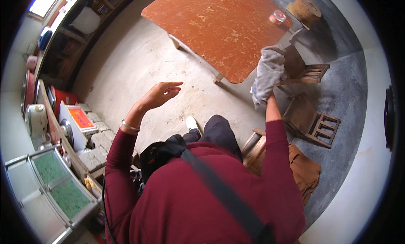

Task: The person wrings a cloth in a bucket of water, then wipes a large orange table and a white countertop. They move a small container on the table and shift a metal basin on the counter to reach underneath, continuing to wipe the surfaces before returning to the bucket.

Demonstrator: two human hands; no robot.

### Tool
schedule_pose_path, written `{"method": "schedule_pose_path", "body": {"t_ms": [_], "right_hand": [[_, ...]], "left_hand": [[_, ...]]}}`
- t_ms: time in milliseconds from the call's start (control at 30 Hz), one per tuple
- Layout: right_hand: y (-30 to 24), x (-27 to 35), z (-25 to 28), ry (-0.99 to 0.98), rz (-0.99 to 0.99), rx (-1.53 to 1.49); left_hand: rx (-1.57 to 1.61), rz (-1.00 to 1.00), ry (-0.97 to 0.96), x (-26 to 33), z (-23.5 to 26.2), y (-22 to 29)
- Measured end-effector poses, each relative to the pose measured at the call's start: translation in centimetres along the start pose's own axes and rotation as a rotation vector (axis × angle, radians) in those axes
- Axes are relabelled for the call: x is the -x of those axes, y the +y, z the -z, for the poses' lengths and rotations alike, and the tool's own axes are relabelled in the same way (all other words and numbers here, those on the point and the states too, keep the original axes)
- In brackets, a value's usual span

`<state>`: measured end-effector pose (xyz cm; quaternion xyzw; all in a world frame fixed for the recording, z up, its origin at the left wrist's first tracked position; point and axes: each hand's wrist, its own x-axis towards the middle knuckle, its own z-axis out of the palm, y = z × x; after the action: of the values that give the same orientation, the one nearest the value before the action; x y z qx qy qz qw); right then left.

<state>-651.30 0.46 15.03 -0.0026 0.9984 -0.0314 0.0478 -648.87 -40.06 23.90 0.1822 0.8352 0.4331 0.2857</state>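
My left hand hangs over the floor, short of the table, with its fingers stretched forward, the thumb curved in and nothing held. A bracelet circles that wrist. My right hand is wrapped in a rumpled grey cloth, which hides the fingers; only the wrist shows below it. The cloth hangs by the right front corner of a worn reddish-brown table with pale scuffs on its top. Near the table's far right edge stands a small clear container with something red in it.
Small wooden chairs stand to the right, one close to the table edge. A round wooden block is behind the table. Brown fabric lies beside me. Along the left are shelves, a red bucket and a glass-fronted cabinet.
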Motion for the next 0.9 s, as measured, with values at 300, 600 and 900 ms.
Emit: {"method": "schedule_pose_path", "body": {"t_ms": [300,600,900], "right_hand": [[0.6,-15.4,-13.3,0.058,-0.099,0.163],[-7.8,-15.4,-23.3,0.200,0.229,0.553],[-19.2,-15.7,-17.2,0.247,0.484,-0.700]], "left_hand": [[0.229,0.223,0.082,-4.9,2.3,-4.0],[0.463,0.307,0.092,-10.7,2.4,-3.9],[0.463,0.286,0.162,-13.6,3.5,-3.0]]}}
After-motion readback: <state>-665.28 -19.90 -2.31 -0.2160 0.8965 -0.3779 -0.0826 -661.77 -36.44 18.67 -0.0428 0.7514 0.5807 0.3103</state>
